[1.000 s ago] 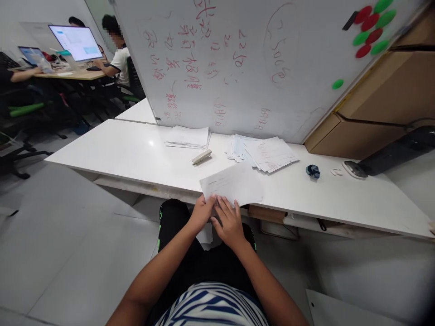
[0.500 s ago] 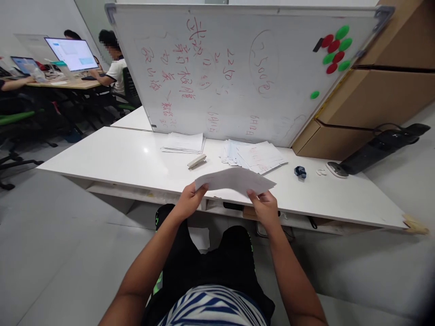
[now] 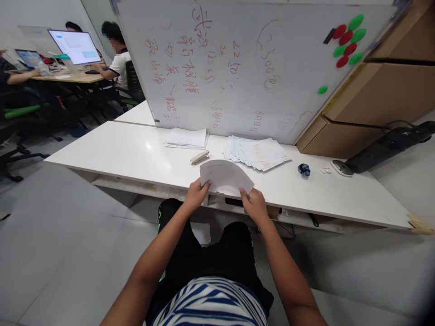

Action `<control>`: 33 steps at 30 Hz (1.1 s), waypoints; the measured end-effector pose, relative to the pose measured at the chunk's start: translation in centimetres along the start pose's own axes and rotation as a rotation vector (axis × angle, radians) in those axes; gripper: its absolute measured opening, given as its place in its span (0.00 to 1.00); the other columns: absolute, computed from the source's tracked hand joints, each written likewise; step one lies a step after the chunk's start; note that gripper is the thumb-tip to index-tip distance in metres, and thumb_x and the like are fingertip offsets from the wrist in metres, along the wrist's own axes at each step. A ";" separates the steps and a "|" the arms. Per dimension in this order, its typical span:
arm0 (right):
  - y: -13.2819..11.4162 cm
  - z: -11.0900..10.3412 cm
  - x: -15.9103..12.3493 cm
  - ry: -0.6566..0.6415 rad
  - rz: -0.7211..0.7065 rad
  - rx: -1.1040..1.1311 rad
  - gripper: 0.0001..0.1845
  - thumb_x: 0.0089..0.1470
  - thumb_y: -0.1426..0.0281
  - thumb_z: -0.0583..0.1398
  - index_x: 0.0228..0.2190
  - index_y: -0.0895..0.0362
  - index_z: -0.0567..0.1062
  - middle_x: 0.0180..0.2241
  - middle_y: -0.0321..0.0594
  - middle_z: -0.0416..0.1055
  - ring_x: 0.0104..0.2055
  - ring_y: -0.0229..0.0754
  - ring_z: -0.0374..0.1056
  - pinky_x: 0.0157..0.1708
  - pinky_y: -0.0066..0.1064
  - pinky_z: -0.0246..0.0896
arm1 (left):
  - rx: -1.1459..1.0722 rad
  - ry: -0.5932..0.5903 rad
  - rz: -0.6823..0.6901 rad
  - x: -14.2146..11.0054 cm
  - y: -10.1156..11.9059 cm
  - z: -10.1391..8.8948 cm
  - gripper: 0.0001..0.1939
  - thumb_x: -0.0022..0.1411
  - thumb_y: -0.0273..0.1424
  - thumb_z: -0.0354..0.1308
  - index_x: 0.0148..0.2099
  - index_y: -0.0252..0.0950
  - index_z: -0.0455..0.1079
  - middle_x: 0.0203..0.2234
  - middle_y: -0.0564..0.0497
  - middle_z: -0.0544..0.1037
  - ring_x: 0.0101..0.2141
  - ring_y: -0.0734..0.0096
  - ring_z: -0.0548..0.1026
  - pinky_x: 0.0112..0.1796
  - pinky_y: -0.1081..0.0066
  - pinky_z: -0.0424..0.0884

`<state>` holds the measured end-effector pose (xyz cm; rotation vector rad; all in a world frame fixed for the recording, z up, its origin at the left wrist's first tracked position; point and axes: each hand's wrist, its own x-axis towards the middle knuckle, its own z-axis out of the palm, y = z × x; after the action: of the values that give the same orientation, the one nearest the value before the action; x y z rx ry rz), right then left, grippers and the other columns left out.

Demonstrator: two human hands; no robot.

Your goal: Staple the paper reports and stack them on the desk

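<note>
White paper (image 3: 224, 175) bends upward in an arch between my two hands, over the desk's front edge; whether it is one sheet or several I cannot tell. My left hand (image 3: 198, 194) pinches its left edge with the thumb on top. Its lower right corner is gripped by my right hand (image 3: 254, 202). Just beyond the paper lies a beige stapler (image 3: 200, 157). A neat stack of white paper (image 3: 186, 137) sits behind the stapler, and a looser, fanned pile of written sheets (image 3: 267, 153) lies to the right.
A whiteboard (image 3: 238, 59) with red writing and magnets stands along the back of the white desk (image 3: 118, 149). Cardboard boxes (image 3: 384, 95), a dark bottle (image 3: 377, 149) and a small dark blue object (image 3: 303, 170) are on the right. People sit at a table (image 3: 78, 78) far left.
My hands were close together at the paper's near edge, then spread to its two sides. Since then they have drawn slightly closer, curving the paper more.
</note>
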<state>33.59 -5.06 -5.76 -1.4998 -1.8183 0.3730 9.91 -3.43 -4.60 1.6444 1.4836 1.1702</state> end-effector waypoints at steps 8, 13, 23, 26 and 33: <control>1.1 -2.2 -4.2 -0.355 0.441 0.752 0.23 0.48 0.51 0.63 0.37 0.57 0.80 0.39 0.44 0.78 0.43 0.52 0.72 0.44 0.41 0.65 | -0.036 -0.064 -0.095 0.7 0.2 -1.3 0.28 0.59 0.40 0.58 0.60 0.41 0.59 0.44 0.48 0.77 0.41 0.62 0.76 0.37 0.68 0.73; 2.4 -0.1 -5.7 -0.313 0.590 0.954 0.23 0.42 0.52 0.67 0.31 0.59 0.80 0.28 0.43 0.77 0.32 0.46 0.71 0.34 0.38 0.65 | 0.400 -0.017 0.175 0.1 1.0 0.3 0.26 0.62 0.37 0.55 0.62 0.40 0.59 0.57 0.42 0.67 0.56 0.53 0.66 0.53 0.56 0.63; 2.3 2.4 -6.3 -0.180 0.604 0.967 0.21 0.42 0.52 0.67 0.28 0.59 0.79 0.21 0.35 0.71 0.24 0.36 0.61 0.27 0.29 0.55 | 0.610 -0.562 0.639 -3.8 3.0 4.6 0.34 0.60 0.55 0.51 0.60 0.37 0.63 0.59 0.43 0.66 0.60 0.55 0.61 0.58 0.56 0.55; 2.0 2.5 -6.2 -0.148 0.603 0.973 0.21 0.43 0.53 0.67 0.30 0.59 0.79 0.24 0.36 0.73 0.25 0.36 0.62 0.28 0.30 0.56 | 0.637 -0.585 0.647 -3.6 2.9 4.6 0.37 0.58 0.54 0.54 0.61 0.35 0.62 0.61 0.42 0.64 0.60 0.55 0.60 0.58 0.55 0.54; 1.1 2.5 -6.0 -0.081 0.583 0.856 0.22 0.44 0.51 0.66 0.21 0.59 0.74 0.18 0.33 0.67 0.21 0.34 0.58 0.24 0.29 0.51 | 0.589 -0.686 0.597 -2.4 3.5 3.9 0.30 0.58 0.47 0.60 0.58 0.37 0.67 0.59 0.45 0.66 0.60 0.57 0.62 0.57 0.59 0.59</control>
<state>32.92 -9.79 -10.28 -1.3304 -0.9876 1.3143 14.96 -5.93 -3.58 2.6609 0.9393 0.3093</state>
